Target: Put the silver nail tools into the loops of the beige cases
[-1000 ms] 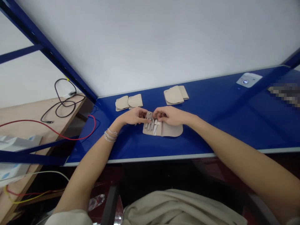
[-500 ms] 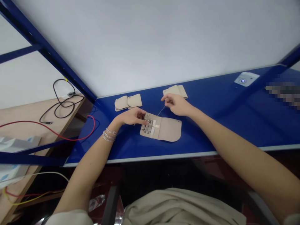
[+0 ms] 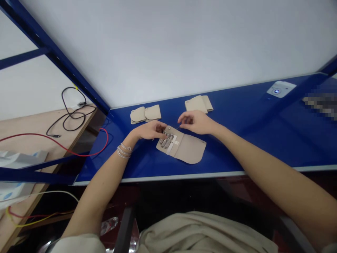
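Note:
A beige snap case (image 3: 191, 149) lies unfolded on the blue table, its rounded flap to the right. Several small metal tools (image 3: 166, 141), like those of a manicure set, sit in its left half beside white strips. My left hand (image 3: 152, 130) grips the case's upper left edge, thumb over the tools, the other fingers partly hidden. Just above the case's top edge, my right hand (image 3: 196, 121) is closed in a pinch on a thin metal rod (image 3: 178, 128). Little of the rod shows, and its lower end meets the case's upper edge.
Two folded beige cases (image 3: 145, 114) lie side by side at the back left. More folded beige cases (image 3: 198, 103) rest behind my right hand. A white device with a lit round dial (image 3: 281, 89) is at the right. Black cable (image 3: 75, 114) and red cable (image 3: 52, 138) are at the left.
My right hand has moved down and slightly left toward the case, and less of the rod shows. The case has turned slightly, its flap lower. My left hand keeps its grip.

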A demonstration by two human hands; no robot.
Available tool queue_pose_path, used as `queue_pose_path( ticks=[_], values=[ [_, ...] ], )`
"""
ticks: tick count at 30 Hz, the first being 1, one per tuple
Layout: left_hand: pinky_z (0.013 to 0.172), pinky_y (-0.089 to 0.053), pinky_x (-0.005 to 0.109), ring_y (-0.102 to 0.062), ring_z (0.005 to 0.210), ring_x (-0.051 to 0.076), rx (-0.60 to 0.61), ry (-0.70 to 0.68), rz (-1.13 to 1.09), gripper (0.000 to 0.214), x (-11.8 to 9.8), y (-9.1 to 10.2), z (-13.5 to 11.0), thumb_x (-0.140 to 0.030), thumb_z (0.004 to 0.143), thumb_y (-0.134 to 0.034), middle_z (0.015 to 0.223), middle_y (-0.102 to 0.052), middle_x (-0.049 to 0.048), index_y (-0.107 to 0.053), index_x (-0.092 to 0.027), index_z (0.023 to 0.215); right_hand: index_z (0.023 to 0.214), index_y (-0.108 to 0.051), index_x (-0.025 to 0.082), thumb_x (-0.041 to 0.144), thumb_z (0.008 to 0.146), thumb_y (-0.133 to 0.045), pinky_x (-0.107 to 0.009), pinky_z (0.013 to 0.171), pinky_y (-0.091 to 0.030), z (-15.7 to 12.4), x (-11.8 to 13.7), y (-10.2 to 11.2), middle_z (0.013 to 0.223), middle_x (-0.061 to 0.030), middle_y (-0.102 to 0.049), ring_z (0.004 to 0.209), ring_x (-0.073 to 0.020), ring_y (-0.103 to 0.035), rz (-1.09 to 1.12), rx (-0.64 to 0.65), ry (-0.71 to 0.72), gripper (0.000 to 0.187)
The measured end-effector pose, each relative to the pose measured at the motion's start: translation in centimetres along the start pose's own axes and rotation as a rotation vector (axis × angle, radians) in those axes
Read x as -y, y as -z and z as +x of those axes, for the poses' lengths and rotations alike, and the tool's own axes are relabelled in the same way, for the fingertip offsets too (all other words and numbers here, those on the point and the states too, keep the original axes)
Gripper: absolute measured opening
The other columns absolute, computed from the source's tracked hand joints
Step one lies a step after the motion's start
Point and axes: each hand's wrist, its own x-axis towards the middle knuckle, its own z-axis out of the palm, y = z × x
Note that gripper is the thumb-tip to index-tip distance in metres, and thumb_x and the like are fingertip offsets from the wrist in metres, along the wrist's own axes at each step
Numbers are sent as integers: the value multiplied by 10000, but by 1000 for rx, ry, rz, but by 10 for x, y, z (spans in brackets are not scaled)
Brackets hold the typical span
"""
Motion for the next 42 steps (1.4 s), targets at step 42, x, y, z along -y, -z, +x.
queue_pose_path(
  ticks=[42],
  values=[
    [398,-353,156,-452,430,53,-86,43,-283,306,4,-3,3,-240,836,-678,574,-520,-55,-575,-114,1095,892,-686,146,118,703,-724,-315,730,-547,-2,15,-9,805,-76,-751,749,-188,-695,307,-14,-196,195]
  ],
)
